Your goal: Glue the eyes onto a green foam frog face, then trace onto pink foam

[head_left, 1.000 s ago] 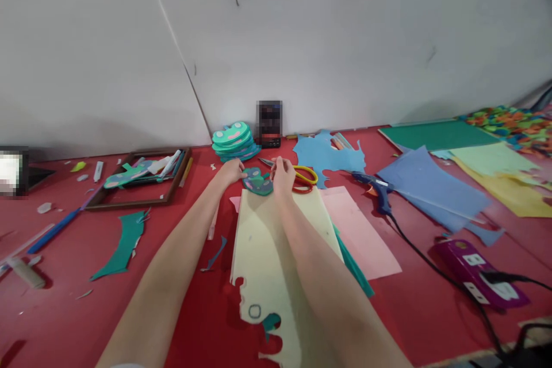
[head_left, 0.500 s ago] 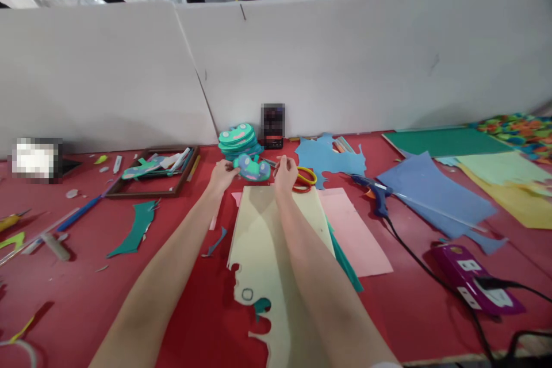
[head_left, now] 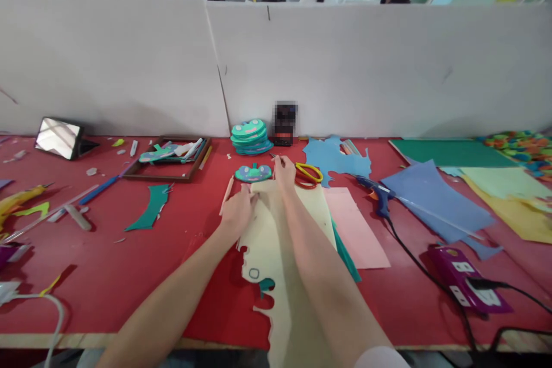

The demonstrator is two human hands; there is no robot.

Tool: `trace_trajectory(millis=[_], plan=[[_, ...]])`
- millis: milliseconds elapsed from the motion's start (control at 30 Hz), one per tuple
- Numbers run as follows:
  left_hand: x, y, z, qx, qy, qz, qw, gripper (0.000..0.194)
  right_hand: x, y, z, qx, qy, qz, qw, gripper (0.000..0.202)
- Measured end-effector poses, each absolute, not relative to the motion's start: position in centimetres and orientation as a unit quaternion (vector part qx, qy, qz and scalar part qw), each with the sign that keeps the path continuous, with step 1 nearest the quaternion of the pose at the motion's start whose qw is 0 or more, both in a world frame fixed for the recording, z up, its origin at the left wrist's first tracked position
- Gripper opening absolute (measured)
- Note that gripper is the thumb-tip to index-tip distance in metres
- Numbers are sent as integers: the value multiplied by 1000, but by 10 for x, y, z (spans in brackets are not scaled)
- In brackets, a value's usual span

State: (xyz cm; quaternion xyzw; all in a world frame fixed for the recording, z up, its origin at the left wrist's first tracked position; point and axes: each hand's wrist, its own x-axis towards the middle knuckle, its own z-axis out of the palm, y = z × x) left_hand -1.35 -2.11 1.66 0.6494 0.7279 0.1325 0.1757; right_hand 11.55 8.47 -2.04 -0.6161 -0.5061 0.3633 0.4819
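My left hand [head_left: 238, 210] rests at the upper left edge of a cream foam sheet [head_left: 297, 299] with a cut-out side. Its fingers are drawn together, and whatever lies between them is hidden. My right hand [head_left: 284, 171] is pinched above the sheet's far edge, beside scissors [head_left: 309, 175] with yellow and red handles. What it pinches is too small to make out. Between and just beyond my hands lies a teal frog-like face piece [head_left: 253, 172] with blue patches. Behind it stands a stack of similar teal faces [head_left: 250, 138]. A pink strip [head_left: 226, 195] lies by my left hand.
A glue gun [head_left: 379, 195] with a black cord lies right, near a purple power strip [head_left: 468, 279]. Blue sheets [head_left: 431, 198] and a pink sheet [head_left: 357, 230] lie around. A brown frame [head_left: 168, 177] holds scraps at left. A white partition [head_left: 345, 69] closes the back.
My left hand has let go of the teal face and come back toward me to the cream sheet's edge. My right hand stays pinched by the scissors. The view has shifted slightly left.
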Motion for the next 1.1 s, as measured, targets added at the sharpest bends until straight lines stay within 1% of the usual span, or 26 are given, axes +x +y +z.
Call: trace_trajectory(millis=[167, 267, 333, 433, 567, 667, 767, 833, 933, 1100], plan=[[-15, -19, 1, 652, 708, 188, 196, 30, 112, 78, -24, -657, -534, 318, 426, 41], [-19, -17, 1, 658, 683, 238, 211, 27, 112, 69, -22, -658, -578, 308, 372, 35], [-21, -15, 0, 660, 662, 271, 230, 22, 119, 61, -17, -648, -612, 305, 336, 33], [-23, -10, -3, 647, 639, 319, 267, 15, 139, 44, -5, -638, -648, 283, 305, 27], [-24, -5, -3, 619, 617, 368, 318, 17, 180, 14, 9, -661, -651, 244, 282, 26], [-23, -6, -2, 611, 594, 384, 355, 17, 208, -14, 10, -697, -629, 225, 260, 25], [-23, -7, 0, 612, 567, 391, 389, 15, 229, -38, 6, -756, -574, 189, 253, 25], [-23, -8, 1, 610, 553, 396, 406, 17, 239, -47, 3, -779, -543, 190, 250, 28], [-23, -7, 6, 606, 539, 396, 431, 21, 247, -51, 3, -784, -519, 231, 250, 35], [-24, -4, 12, 593, 540, 387, 455, 22, 247, -44, 8, -774, -482, 293, 289, 42]])
